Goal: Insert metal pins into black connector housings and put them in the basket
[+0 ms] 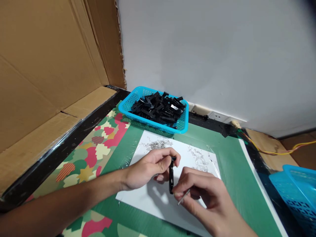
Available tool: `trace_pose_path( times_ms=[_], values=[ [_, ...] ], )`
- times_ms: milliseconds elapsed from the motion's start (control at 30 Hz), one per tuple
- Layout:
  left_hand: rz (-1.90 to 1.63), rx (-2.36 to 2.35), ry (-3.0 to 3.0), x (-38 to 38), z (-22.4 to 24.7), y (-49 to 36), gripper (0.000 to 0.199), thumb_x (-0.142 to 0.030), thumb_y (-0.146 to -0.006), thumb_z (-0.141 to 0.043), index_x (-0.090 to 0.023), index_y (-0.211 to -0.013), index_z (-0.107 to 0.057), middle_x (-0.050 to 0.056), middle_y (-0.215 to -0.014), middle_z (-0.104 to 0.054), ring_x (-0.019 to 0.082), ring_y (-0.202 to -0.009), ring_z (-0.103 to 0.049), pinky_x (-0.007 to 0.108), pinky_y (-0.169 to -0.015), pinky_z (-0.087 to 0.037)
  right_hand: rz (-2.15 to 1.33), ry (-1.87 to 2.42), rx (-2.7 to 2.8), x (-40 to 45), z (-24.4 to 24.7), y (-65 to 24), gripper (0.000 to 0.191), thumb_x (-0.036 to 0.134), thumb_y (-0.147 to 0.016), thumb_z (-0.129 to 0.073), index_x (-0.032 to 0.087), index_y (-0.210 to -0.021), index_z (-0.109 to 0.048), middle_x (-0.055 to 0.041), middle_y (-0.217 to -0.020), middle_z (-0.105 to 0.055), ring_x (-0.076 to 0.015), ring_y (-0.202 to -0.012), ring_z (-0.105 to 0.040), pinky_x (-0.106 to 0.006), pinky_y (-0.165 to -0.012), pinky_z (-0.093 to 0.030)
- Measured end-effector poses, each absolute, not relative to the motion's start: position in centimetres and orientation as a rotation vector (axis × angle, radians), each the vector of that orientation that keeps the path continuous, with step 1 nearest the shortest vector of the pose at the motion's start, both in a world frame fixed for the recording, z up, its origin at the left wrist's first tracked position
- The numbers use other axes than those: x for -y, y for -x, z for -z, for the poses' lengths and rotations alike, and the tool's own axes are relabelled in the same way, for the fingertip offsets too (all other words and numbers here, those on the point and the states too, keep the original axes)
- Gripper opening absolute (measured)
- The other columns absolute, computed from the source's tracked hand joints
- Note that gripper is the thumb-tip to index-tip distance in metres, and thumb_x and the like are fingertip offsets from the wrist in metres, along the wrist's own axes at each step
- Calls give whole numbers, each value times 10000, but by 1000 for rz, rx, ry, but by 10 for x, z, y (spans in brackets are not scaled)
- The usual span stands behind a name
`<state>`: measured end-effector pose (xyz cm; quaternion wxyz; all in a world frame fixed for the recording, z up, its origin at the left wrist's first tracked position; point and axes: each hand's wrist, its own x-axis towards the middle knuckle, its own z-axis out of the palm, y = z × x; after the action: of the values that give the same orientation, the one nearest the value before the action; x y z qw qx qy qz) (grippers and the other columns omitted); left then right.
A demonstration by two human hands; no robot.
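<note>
Between the hands (pixel 153 167) (pixel 207 194) shows a black part (pixel 171 176); long, slim.

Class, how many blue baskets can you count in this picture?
2. One basket, holding black pieces, stands near the wall, beyond the white sheet; the second basket is at the right edge, cut off by the frame, so more may be hidden there.

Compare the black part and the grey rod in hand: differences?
Colour: the black part is dark; the grey rod is lighter.
Pose: the black part runs nearly upright in the picture; the grey rod slants.
Hold: the left grip has the black part; the right grip pinches the grey rod.
Shared: both look slender.
</note>
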<state>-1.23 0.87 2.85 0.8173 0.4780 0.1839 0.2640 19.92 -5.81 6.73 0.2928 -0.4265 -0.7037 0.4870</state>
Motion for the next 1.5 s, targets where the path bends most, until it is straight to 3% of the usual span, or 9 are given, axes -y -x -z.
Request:
trace_pose_path(
  times_ms=[467,733,1000,1500],
  values=[
    [-563,-390,-1003,-9,-28,12,390,-584,-1051,-554,-196,-1020,-533,-35,-776,-419,97,-582,-318,255,-565,-231,-1042,1111,2096,62,-70,-200,151,169,-1022,-569,217,-977,-705,-58,-885,-720,-185,-809,-679,-301,-695,-501],
    [-569,-365,-1037,-10,-31,13,400,-588,-1049,-558,-190,-1004,-538,-49,-724,-395,108,-587,-288,258,-575,-229,-1017,1079,2044,60,-73,-198,154,161,-1001,-614,210,-905,-724,-49,-812,-734,-165,-705,-674,-276,-613,-488],
    [-606,-382,-1162,-12,-35,16,401,-577,-1064,-533,-181,-1004,-554,-39,-751,-400,122,-629,-310,270,-598,-251,-920,1046,2183,62,-64,-201,214,90,-1021,-530,194,-1049,-715,-77,-912,-710,-167,-766,-675,-278,-658,-507],
    [-576,-400,-1214,-12,-34,17,383,-544,-1090,-489,-172,-1019,-550,-41,-761,-375,124,-640,-314,272,-587,-249,-788,1078,2328,66,-59,-200,275,48,-1012,-469,178,-1079,-702,-71,-907,-636,-167,-743,-628,-280,-639,-467]
  ],
)
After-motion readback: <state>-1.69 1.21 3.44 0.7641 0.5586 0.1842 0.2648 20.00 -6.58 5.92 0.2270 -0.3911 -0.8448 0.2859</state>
